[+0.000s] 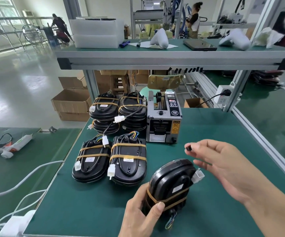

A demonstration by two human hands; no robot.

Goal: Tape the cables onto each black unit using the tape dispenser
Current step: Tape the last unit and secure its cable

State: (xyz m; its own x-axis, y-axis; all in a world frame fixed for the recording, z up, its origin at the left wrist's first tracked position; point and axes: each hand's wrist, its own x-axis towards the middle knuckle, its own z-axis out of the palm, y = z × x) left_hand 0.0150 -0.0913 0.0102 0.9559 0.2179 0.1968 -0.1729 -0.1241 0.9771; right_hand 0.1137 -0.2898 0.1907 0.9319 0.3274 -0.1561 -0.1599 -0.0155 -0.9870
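Note:
My left hand (143,212) grips a black unit (170,182) at the front of the green table, tilted up on end. One tan tape band crosses the unit, and its white connector (198,176) and coloured wires (170,221) stick out. My right hand (223,166) hovers just right of the unit and pinches a small dark piece of tape (188,148) between thumb and forefinger. The grey tape dispenser (164,120) stands behind, at the table's middle back. Several taped black units (128,161) lie flat or stacked to its left.
A white charger and cables (16,223) lie at the left table edge. A glue gun (10,146) rests on the neighbouring green bench. The shelf above (172,55) carries foam boxes, a tablet and white objects. Cardboard boxes (71,103) sit on the floor. A socket (223,95) hangs on the right post.

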